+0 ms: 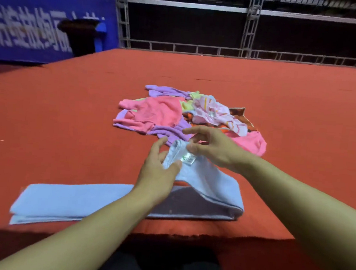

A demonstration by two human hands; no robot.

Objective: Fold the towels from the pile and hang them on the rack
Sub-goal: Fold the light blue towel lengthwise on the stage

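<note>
A folding step is in hand: at lower centre of the frame, the left hand [159,171] and right hand [212,147] each pinch the raised end of the light blue towel [71,201], lifted off the red surface [46,114]. The pile [153,113] lies just behind, mid-frame. Next, probably, that end must be carried leftward and its edges matched; the rack [250,29] stands along the top.

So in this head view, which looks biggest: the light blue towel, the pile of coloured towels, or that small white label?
1. Light blue towel, though it lies nearer the camera than the pile, so this rank is unsure.
2. Pile of coloured towels.
3. White label, clearly smallest, between both hands.
</note>
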